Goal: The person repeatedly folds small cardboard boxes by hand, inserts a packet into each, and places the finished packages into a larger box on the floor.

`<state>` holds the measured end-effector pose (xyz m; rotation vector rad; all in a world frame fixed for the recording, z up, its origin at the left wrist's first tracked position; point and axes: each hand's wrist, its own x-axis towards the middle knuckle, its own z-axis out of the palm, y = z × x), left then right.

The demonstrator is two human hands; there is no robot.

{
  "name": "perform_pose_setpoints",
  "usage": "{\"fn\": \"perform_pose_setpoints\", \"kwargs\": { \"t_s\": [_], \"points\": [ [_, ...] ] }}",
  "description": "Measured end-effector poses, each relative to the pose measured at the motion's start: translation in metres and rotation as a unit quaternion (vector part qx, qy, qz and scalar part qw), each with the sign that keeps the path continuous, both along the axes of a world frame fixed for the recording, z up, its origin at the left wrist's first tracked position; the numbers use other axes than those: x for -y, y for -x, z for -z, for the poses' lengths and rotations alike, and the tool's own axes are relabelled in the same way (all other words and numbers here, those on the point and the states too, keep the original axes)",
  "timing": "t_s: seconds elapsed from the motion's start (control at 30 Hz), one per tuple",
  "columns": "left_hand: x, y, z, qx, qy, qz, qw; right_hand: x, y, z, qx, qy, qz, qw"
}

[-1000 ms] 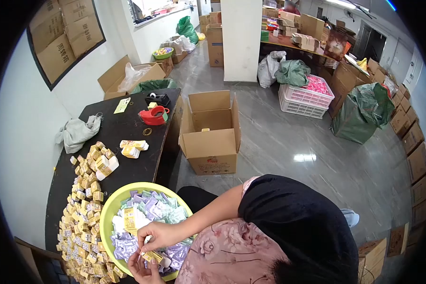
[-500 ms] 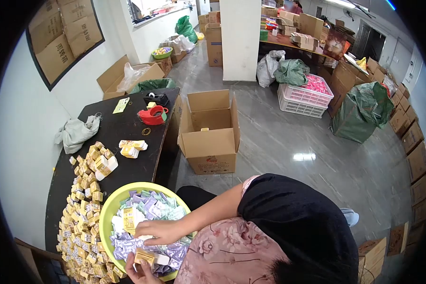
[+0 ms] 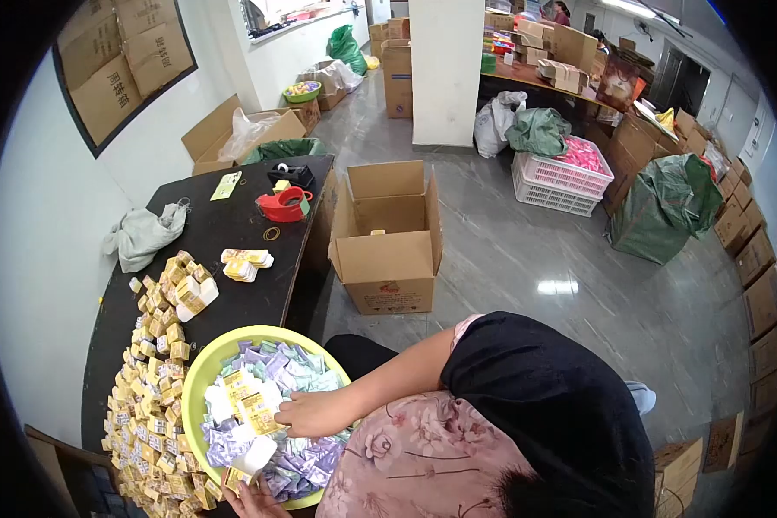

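A packing workshop: cartons (image 3: 758, 259) line the wall (image 3: 774, 151); a red tape dispenser (image 3: 283, 207) and heaped small boxes (image 3: 153, 414) share the surface (image 3: 220, 226).

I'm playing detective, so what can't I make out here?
In the head view:
Round yellow-green plastic tub: bottom hidden by small purple and green sachets.
Small yellow-and-white card box in the left hand: print too small.
Left arm: cut off by the bottom edge.
Distant person: legs hidden behind brown cardboard boxes.

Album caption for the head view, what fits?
Left hand holding a small carton, right hand over a yellow basin of packets.
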<state>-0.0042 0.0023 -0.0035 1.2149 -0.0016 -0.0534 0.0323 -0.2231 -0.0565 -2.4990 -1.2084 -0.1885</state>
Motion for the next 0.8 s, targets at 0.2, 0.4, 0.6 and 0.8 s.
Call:
{"fn": "perform_pose_setpoints", "kwargs": {
  "t_s": [0.2, 0.4, 0.6, 0.8],
  "points": [
    [-0.018, -0.002, 0.014, -0.027, 0.065, -0.018, 0.997, 0.002, 0.011, -0.008, -0.049, 0.025, -0.008, 0.998],
    [-0.033, -0.014, 0.046, 0.007, 0.015, 0.017, 1.000, -0.004, 0.004, -0.014, -0.122, -0.007, 0.030, 0.992],
    [-0.003, -0.003, 0.021, 0.026, -0.051, -0.009, 0.998, 0.006, -0.001, -0.042, 0.102, -0.287, 0.126, 0.944],
    [0.012, 0.003, 0.020, 0.053, -0.130, 0.011, 0.990, -0.001, 0.007, -0.068, 0.097, -0.218, 0.016, 0.971]
  ]
}}
